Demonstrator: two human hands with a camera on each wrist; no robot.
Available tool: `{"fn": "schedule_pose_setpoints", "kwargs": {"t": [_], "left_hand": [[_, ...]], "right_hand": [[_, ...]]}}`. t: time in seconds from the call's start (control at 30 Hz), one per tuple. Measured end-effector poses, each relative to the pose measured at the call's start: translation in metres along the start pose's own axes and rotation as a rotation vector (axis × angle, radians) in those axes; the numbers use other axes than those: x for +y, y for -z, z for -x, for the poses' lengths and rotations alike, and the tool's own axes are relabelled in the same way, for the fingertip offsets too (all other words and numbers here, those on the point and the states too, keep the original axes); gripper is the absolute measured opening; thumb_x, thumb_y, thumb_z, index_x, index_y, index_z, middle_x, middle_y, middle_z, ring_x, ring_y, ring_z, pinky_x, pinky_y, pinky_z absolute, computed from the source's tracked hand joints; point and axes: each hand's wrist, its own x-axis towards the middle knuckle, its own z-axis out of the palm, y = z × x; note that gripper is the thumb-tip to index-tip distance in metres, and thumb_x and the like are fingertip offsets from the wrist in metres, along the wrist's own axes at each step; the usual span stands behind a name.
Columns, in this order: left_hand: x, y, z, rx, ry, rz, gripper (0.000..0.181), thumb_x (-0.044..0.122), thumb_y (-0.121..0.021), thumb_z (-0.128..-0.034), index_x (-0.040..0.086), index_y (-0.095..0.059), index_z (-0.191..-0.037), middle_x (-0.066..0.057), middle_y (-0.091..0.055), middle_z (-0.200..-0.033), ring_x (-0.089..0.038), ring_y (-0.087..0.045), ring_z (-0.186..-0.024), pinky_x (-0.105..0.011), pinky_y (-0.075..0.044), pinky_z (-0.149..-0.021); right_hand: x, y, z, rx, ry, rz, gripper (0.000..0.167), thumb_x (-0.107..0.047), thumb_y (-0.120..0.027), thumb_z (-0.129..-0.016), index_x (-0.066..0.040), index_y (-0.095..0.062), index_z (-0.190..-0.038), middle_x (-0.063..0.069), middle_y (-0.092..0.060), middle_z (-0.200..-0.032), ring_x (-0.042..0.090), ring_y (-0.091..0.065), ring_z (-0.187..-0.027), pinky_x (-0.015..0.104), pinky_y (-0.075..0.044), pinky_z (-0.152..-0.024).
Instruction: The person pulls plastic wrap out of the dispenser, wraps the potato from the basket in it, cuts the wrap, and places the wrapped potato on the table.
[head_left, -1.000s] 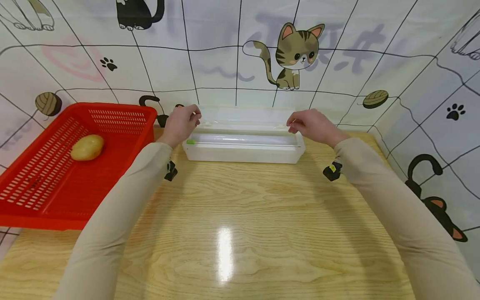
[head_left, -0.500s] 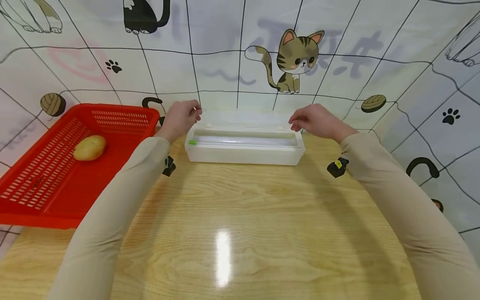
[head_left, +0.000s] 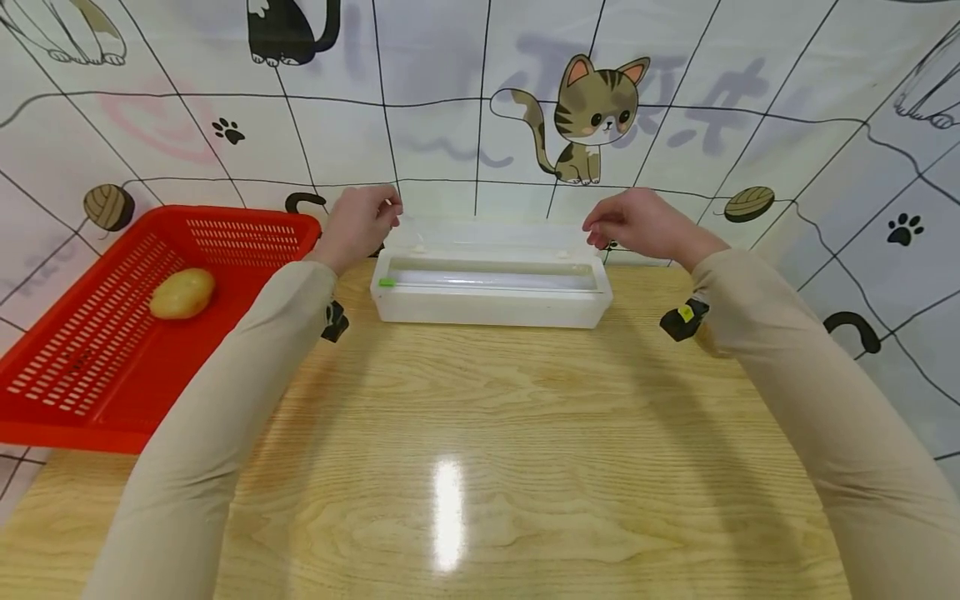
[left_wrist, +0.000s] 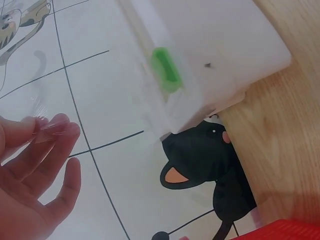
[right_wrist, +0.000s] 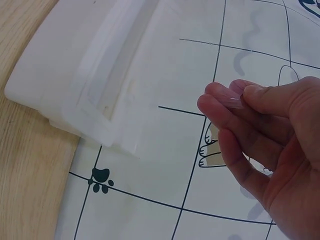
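A long white box [head_left: 491, 307] stands at the table's back edge, a clear roll lying inside and a small green piece [left_wrist: 166, 70] at its left end. Above its left end, my left hand [head_left: 358, 225] pinches clear film [left_wrist: 47, 131] between thumb and fingers. My right hand [head_left: 647, 225] pinches the film's other side [right_wrist: 231, 102] above the right end. Between the hands the film is nearly invisible against the wall. Neither hand touches the box.
On the left, a red perforated basket [head_left: 112, 433] holds a yellow potato [head_left: 182, 293]. A cat-patterned wall covering [head_left: 435, 142] rises directly behind the box. The wooden table [head_left: 525, 450] extends in front.
Both hands have risen a little from the box, and the right one has also shifted slightly to the right. Their pinch looks the same.
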Motion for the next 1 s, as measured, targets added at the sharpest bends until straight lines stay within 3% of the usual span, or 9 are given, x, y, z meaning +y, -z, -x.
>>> {"fn": "schedule_pose_setpoints", "kwargs": {"t": [0.23,0.47,0.6,0.83,1.0], "left_hand": [[0.008,0.007,-0.006,0.011,-0.013,-0.031,0.018,0.009,-0.048,-0.1008,-0.001,-0.062,-0.104,-0.018,-0.067,-0.094,-0.030,-0.059,-0.079,-0.039,-0.048,-0.073],[0.009,0.018,-0.005,-0.017,-0.013,-0.013,0.016,0.008,-0.050,-0.1006,-0.002,-0.062,-0.104,-0.021,-0.066,-0.095,-0.031,-0.061,-0.084,-0.040,-0.048,-0.078],[0.008,0.026,-0.004,-0.040,-0.025,-0.012,0.016,0.008,-0.052,-0.0999,-0.002,-0.063,-0.106,-0.020,-0.066,-0.095,-0.030,-0.060,-0.086,-0.040,-0.049,-0.081],[0.012,0.043,-0.005,-0.115,-0.081,-0.120,0.017,0.007,-0.051,-0.1000,-0.001,-0.065,-0.106,-0.017,-0.067,-0.094,-0.029,-0.061,-0.083,-0.040,-0.049,-0.078],[0.015,0.056,-0.007,-0.206,-0.153,-0.209,0.017,0.005,-0.052,-0.0993,-0.003,-0.064,-0.109,-0.019,-0.067,-0.095,-0.030,-0.061,-0.086,-0.041,-0.049,-0.082]], "right_hand": [[-0.004,0.010,-0.001,0.001,0.000,0.000,0.020,0.004,-0.048,-0.097,0.009,-0.065,-0.107,0.018,-0.069,-0.094,0.030,-0.067,-0.085,0.041,-0.052,-0.079],[-0.003,0.020,0.001,0.017,0.018,0.015,0.020,0.002,-0.049,-0.097,0.008,-0.065,-0.108,0.018,-0.070,-0.094,0.030,-0.067,-0.086,0.042,-0.052,-0.081],[-0.004,0.025,0.002,0.029,0.030,0.037,0.020,0.002,-0.049,-0.097,0.007,-0.065,-0.109,0.016,-0.070,-0.093,0.029,-0.067,-0.086,0.037,-0.051,-0.079],[-0.005,0.032,0.001,0.025,0.054,0.062,0.021,0.000,-0.049,-0.098,0.006,-0.065,-0.110,0.016,-0.070,-0.096,0.028,-0.067,-0.088,0.017,-0.045,-0.072],[-0.006,0.036,0.002,0.033,0.059,0.060,0.021,0.001,-0.049,-0.098,0.006,-0.065,-0.110,0.016,-0.070,-0.095,0.027,-0.067,-0.088,0.014,-0.044,-0.071]]}}
